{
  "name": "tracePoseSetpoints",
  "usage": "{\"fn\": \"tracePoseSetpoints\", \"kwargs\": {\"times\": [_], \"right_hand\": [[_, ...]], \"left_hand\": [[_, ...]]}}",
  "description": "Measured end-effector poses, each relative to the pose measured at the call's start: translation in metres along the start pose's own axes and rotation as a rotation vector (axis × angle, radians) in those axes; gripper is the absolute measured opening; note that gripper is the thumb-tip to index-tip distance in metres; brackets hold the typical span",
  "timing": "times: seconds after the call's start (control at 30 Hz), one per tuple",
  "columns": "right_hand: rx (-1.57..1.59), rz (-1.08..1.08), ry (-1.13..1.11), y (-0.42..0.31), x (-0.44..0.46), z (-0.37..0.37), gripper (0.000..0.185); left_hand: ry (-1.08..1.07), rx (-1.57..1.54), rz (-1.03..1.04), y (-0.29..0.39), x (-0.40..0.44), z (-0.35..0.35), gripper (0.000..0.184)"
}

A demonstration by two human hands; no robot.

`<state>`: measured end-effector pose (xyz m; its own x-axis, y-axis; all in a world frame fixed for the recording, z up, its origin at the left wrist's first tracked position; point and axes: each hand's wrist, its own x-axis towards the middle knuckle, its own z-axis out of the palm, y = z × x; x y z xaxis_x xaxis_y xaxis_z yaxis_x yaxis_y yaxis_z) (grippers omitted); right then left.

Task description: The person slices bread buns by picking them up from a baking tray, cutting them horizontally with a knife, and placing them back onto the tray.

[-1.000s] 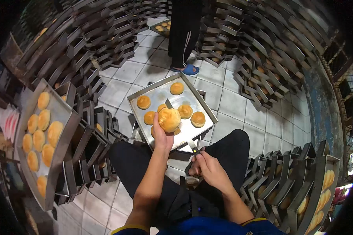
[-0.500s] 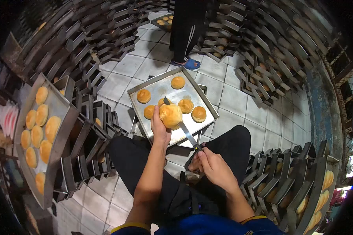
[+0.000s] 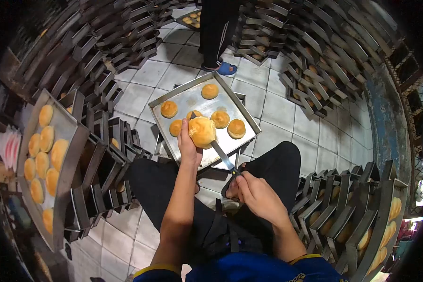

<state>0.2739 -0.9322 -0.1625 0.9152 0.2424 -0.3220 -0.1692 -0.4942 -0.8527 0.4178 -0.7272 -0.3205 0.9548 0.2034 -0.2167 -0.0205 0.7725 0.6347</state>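
Observation:
My left hand (image 3: 189,146) is closed around a round golden bun (image 3: 202,131), held up over a metal baking tray (image 3: 160,100). In my right hand (image 3: 258,192) is the dark handle of a knife (image 3: 224,157). Its blade passes behind or into the bun, with the tip showing at the bun's upper left; how deep it is cut I cannot tell. Several more buns lie in the tray, among them one at the top (image 3: 210,91) and one at the right (image 3: 236,129).
At the left stands a tray of buns (image 3: 80,136) on stacked trays. More stacked trays (image 3: 343,221) with buns rise at the right and all around. Ahead on the tiled floor (image 3: 279,117) stands a person in dark trousers and a blue sandal (image 3: 226,69).
The bun, still in my left hand, has shifted slightly left and tilted a little. The knife stays in my right hand. The whole view has moved slightly.

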Motion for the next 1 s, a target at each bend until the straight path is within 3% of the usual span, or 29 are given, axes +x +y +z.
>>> {"fn": "tracePoseSetpoints", "kwargs": {"times": [0.2, 0.23, 0.3, 0.53, 0.8, 0.9, 1.0], "right_hand": [[-0.128, -0.032, 0.061, -0.006, 0.039, 0.009, 0.035], [-0.2, -0.154, 0.115, 0.002, 0.05, 0.016, 0.037], [-0.213, -0.153, 0.102, 0.007, 0.049, 0.018, 0.038], [-0.171, -0.111, 0.064, 0.016, 0.01, 0.016, 0.036], [-0.273, -0.09, 0.083, 0.012, 0.063, 0.032, 0.037], [-0.326, -0.238, 0.143, 0.025, 0.042, 0.033, 0.037], [-0.247, -0.059, -0.008, 0.015, 0.02, 0.021, 0.038]], "left_hand": [[-0.129, -0.03, -0.115, -0.013, -0.006, 0.004, 0.043], [-0.132, -0.027, -0.121, -0.012, -0.006, 0.006, 0.043], [-0.056, -0.008, -0.115, -0.008, -0.004, 0.007, 0.051], [-0.01, -0.044, -0.08, 0.002, -0.001, 0.004, 0.046], [0.011, -0.088, -0.123, -0.01, -0.011, 0.017, 0.048], [0.113, -0.122, -0.098, -0.005, 0.0, 0.01, 0.049], [0.178, -0.103, -0.084, -0.004, 0.002, 0.007, 0.05]]}}
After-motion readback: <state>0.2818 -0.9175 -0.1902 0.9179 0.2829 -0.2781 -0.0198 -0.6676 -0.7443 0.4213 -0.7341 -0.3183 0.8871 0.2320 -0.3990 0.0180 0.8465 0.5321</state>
